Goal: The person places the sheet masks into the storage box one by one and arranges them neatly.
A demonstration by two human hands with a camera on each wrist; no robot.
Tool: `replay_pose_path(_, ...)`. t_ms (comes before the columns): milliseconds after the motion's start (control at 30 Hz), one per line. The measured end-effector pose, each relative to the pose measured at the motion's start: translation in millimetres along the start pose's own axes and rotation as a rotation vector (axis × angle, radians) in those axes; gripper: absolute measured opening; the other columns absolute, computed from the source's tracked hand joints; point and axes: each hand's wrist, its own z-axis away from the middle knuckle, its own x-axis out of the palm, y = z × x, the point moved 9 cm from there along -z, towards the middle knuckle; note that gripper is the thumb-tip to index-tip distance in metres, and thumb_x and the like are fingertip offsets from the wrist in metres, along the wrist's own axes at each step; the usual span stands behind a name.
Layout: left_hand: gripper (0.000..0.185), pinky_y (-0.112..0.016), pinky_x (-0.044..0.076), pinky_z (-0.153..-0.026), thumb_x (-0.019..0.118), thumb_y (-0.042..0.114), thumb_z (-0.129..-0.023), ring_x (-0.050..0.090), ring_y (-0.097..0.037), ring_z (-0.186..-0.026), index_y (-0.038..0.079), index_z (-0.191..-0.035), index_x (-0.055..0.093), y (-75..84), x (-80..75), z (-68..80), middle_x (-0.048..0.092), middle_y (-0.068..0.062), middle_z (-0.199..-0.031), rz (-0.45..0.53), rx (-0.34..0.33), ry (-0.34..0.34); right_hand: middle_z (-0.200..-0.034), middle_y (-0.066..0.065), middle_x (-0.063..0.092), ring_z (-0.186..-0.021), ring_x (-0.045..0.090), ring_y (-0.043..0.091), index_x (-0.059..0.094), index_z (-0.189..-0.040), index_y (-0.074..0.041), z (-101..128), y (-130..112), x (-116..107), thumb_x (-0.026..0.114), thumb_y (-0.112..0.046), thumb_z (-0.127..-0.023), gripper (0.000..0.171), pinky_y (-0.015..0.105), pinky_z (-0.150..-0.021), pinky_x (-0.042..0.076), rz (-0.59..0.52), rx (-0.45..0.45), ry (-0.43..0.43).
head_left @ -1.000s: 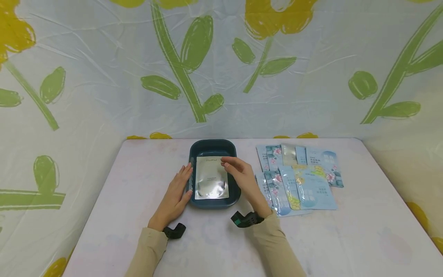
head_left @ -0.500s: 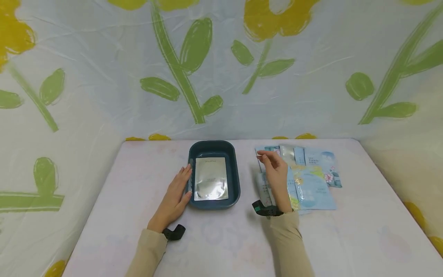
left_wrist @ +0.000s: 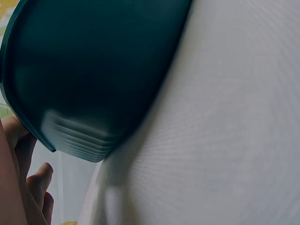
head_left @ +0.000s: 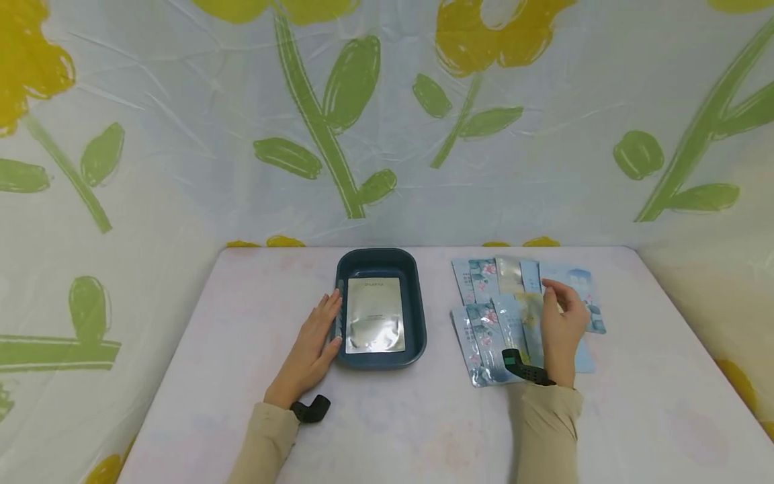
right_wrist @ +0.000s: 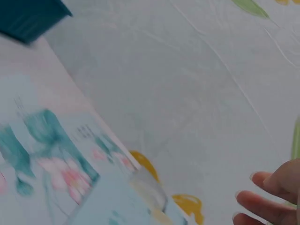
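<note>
Silver sachet [head_left: 375, 314] lies flat inside teal tray [head_left: 417, 316]; left hand [head_left: 311, 346] braces the tray's side, fingers straight — steadying it. Right hand [head_left: 562, 329] hovers over spread sachets [head_left: 484, 336], fingers loosely curled, holding nothing.

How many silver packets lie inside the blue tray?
1: the silver packet lies flat inside the blue tray, beside the left hand. Any packet beneath it would be hidden.
</note>
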Motion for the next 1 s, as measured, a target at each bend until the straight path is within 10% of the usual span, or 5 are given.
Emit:
replay_pose_path(267, 0.063, -0.062, 0.016, -0.117, 0.043, 0.032, -0.103, 0.013, -0.03, -0.151, 0.013, -0.159, 0.021, -0.5, -6.4, -1.9, 0.016, -0.003, -0.166, 0.0, 0.015, -0.001, -0.135, 0.022, 0.054, -0.127, 0.043, 0.035, 0.061, -0.131, 0.002, -4.2, 31.1, -27.6, 0.052, -0.018, -0.096, 0.041, 0.05, -0.108, 0.035, 0.172, 0.22, 0.021)
replay_pose_path(467, 0.063, -0.06, 0.015, -0.118, 0.039, 0.037, -0.104, 0.013, -0.031, -0.151, 0.012, -0.159, 0.021, -4.0, -6.9, -3.2, 0.016, -0.002, -0.166, -0.004, 0.016, -0.001, -0.146, 0.039, 0.026, -0.134, 0.021, 0.054, 0.035, -0.149, 0.005, -2.4, 57.5, -16.9, 0.067, -0.046, -0.089, 0.084, 0.067, -0.107, 0.026, 0.436, 0.369, -0.25)
replay_pose_path(667, 0.063, -0.06, 0.014, -0.118, 0.04, 0.035, -0.104, 0.012, -0.031, -0.151, 0.013, -0.159, 0.02, -3.6, -0.2, -5.6, 0.014, -0.001, -0.166, 0.041, 0.014, 0.001, -0.145, 0.046, 0.012, -0.129, 0.014, 0.063, 0.023, -0.151, 0.009, -7.9, 66.0, -15.2, 0.074, -0.063, -0.077, 0.114, 0.076, -0.1, 0.021, 0.65, 0.296, -0.512)
replay_pose_path(1000, 0.063, -0.061, 0.015, -0.117, 0.043, 0.031, -0.102, 0.014, -0.036, -0.15, 0.008, -0.158, 0.024, -5.2, 5.0, -2.3, 0.017, -0.003, -0.165, 0.023, 0.019, 0.031, -0.14, 0.045, 0.024, -0.12, 0.028, 0.06, 0.023, -0.152, 0.008, -10.8, 83.3, -25.8, 0.077, -0.061, -0.076, 0.115, 0.068, -0.091, 0.031, 0.598, 0.3, -0.508)
